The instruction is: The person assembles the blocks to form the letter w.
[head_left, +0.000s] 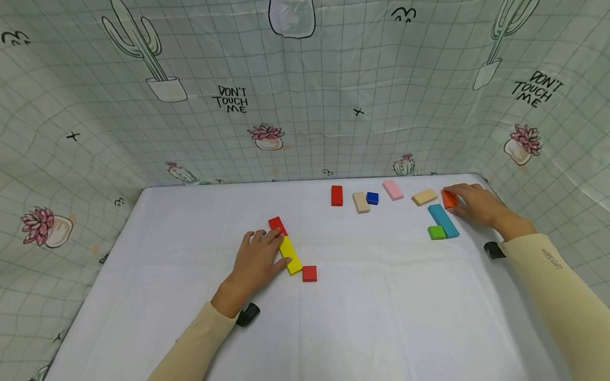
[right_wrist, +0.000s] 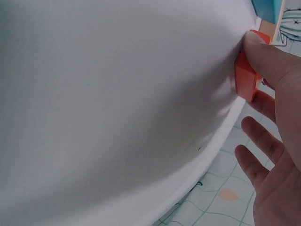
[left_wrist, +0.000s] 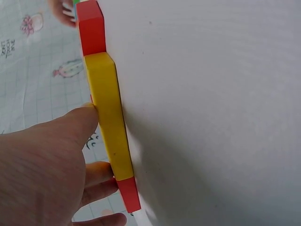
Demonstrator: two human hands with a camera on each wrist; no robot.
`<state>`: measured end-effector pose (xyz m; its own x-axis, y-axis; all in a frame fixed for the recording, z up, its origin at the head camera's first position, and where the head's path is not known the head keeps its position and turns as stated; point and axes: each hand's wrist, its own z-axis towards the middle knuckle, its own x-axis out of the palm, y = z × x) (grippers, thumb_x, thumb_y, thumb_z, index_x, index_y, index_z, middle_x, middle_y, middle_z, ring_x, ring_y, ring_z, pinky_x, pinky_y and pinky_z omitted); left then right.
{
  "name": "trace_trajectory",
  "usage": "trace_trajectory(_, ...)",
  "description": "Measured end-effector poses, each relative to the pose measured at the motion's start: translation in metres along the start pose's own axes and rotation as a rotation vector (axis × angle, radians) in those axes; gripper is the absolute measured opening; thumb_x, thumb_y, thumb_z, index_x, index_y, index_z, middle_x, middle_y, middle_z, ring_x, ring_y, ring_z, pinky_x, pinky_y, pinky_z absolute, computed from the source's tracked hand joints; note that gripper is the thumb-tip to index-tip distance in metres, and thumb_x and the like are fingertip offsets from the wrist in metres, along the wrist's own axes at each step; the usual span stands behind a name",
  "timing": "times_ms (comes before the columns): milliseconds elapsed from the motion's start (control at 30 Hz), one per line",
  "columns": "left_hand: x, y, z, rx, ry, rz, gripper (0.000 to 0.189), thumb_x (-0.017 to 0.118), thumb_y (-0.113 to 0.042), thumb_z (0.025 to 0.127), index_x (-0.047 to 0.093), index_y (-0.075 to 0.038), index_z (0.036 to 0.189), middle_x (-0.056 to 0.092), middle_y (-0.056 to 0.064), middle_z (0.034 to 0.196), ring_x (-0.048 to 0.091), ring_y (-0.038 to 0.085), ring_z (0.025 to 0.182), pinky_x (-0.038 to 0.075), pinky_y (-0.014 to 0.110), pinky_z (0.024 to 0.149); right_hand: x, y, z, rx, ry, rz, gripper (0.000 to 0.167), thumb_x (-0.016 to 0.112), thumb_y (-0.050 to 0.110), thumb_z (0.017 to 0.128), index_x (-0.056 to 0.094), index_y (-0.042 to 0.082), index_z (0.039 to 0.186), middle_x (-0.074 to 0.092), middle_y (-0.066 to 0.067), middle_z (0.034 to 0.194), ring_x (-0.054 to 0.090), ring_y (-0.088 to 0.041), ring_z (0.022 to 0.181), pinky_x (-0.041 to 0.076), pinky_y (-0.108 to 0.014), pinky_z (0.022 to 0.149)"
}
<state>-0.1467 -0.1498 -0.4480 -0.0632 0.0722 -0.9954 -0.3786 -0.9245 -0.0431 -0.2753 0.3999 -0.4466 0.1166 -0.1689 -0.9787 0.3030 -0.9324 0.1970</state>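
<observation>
My left hand [head_left: 254, 259] rests at a row of blocks on the left, its thumb on the long yellow block [head_left: 290, 256]. One fingertip touches near where the yellow block meets the red block [head_left: 276, 224] at its far end. A square red block [head_left: 310, 273] lies at the near end of the row. At the back right, my right hand [head_left: 481, 206] pinches an orange block [right_wrist: 247, 77] between thumb and fingers, by the table's edge. Just below it lies a long blue block [head_left: 443, 220], with a green block [head_left: 436, 233] against its left side.
Along the back of the white table [head_left: 371, 317] lie a red block [head_left: 337, 196], a beige block [head_left: 360, 202] beside a small dark blue block [head_left: 372, 198], a pink block [head_left: 393, 190] and another beige block [head_left: 424, 197]. A printed cloth [head_left: 314, 143] hangs behind and around.
</observation>
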Motion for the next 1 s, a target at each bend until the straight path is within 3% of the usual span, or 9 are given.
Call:
trace_trajectory(333, -0.001, -0.001, 0.002, 0.006, -0.001, 0.024, 0.060, 0.075, -0.046, 0.097, 0.066, -0.008, 0.142, 0.061, 0.009, 0.150, 0.055, 0.034, 0.130, 0.041, 0.053, 0.112, -0.014, 0.012, -0.013, 0.061, -0.103, 0.026, 0.064, 0.079, 0.014, 0.095, 0.049, -0.011, 0.146, 0.050, -0.039, 0.141, 0.041, -0.060, 0.127, 0.034, -0.078, 0.109)
trace_trajectory(500, -0.001, -0.001, 0.001, 0.001, 0.000, 0.024, 0.060, 0.075, -0.047, 0.097, 0.067, -0.008, 0.142, 0.062, 0.009, 0.150, 0.055, 0.035, 0.130, 0.040, 0.053, 0.112, -0.021, 0.028, -0.018, 0.042, -0.170, 0.006, 0.064, 0.081, 0.013, 0.093, 0.052, -0.011, 0.144, 0.053, -0.039, 0.140, 0.044, -0.060, 0.127, 0.035, -0.077, 0.108)
trace_trajectory(800, 0.000, 0.001, 0.000, 0.008, -0.007, 0.016, 0.059, 0.075, -0.046, 0.097, 0.067, -0.008, 0.142, 0.062, 0.010, 0.149, 0.055, 0.035, 0.130, 0.040, 0.054, 0.112, -0.024, 0.090, -0.030, -0.048, -0.265, 0.008, 0.063, 0.087, 0.017, 0.089, 0.059, -0.006, 0.140, 0.062, -0.031, 0.135, 0.051, -0.054, 0.121, 0.046, -0.070, 0.100)
trace_trajectory(1000, 0.000, 0.001, -0.001, 0.007, -0.010, 0.012, 0.060, 0.075, -0.046, 0.097, 0.067, -0.007, 0.142, 0.062, 0.010, 0.149, 0.055, 0.035, 0.129, 0.040, 0.054, 0.112, -0.014, 0.132, -0.034, -0.127, -0.284, 0.049, 0.061, 0.088, 0.016, 0.086, 0.062, -0.004, 0.138, 0.066, -0.026, 0.132, 0.055, -0.048, 0.118, 0.049, -0.065, 0.098)
